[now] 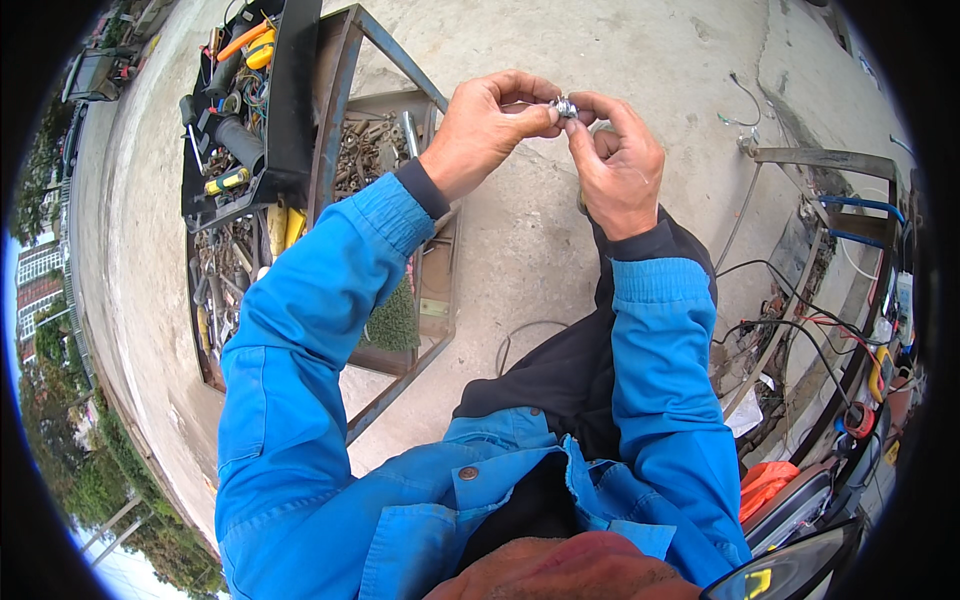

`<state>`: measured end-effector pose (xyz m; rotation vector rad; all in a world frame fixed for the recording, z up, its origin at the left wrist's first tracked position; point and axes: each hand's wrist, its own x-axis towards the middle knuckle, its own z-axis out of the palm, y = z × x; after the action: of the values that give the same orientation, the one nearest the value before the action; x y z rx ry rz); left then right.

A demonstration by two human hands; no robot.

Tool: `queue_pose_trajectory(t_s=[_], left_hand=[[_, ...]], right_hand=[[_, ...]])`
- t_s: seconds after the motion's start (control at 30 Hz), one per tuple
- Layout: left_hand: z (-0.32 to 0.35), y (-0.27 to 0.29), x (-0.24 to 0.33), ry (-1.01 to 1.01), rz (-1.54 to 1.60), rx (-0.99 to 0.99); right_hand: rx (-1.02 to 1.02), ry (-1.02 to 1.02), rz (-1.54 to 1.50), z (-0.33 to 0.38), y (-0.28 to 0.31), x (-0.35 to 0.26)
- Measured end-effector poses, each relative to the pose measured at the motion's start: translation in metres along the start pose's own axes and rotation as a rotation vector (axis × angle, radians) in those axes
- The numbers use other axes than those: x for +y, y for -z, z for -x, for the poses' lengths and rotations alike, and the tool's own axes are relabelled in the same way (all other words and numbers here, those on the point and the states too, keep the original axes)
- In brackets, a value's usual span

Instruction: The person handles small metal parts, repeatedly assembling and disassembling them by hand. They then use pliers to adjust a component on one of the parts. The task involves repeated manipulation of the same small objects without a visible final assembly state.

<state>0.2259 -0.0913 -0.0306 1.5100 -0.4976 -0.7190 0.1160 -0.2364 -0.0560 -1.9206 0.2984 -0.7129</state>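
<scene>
A small shiny silver metal part (565, 107) is pinched between my two hands, out in front of me above the concrete floor. My left hand (490, 125) closes thumb and forefinger on its left side. From the right, my right hand (622, 160) grips it with thumb and forefinger, the other fingers curled in. The fingertips cover much of the part, and its exact kind is too small to make out. Both forearms are in blue sleeves with dark cuffs.
To the left stands a metal frame cart (345, 60) with a black tool tray (290, 110) of hand tools and wires. Bolts and loose metal pieces (365, 150) fill its shelves, beside a green scouring pad (392, 322). At right are a metal frame (825, 157), cables and an orange cloth (768, 488).
</scene>
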Motion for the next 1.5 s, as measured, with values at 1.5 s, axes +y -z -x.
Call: queue_pose_trajectory(t_s=[1.5], left_hand=[[-0.005,0.009,-0.004,0.243,0.589,-0.220]], right_hand=[[0.066,-0.386,-0.553,-0.003,0.009,0.009]])
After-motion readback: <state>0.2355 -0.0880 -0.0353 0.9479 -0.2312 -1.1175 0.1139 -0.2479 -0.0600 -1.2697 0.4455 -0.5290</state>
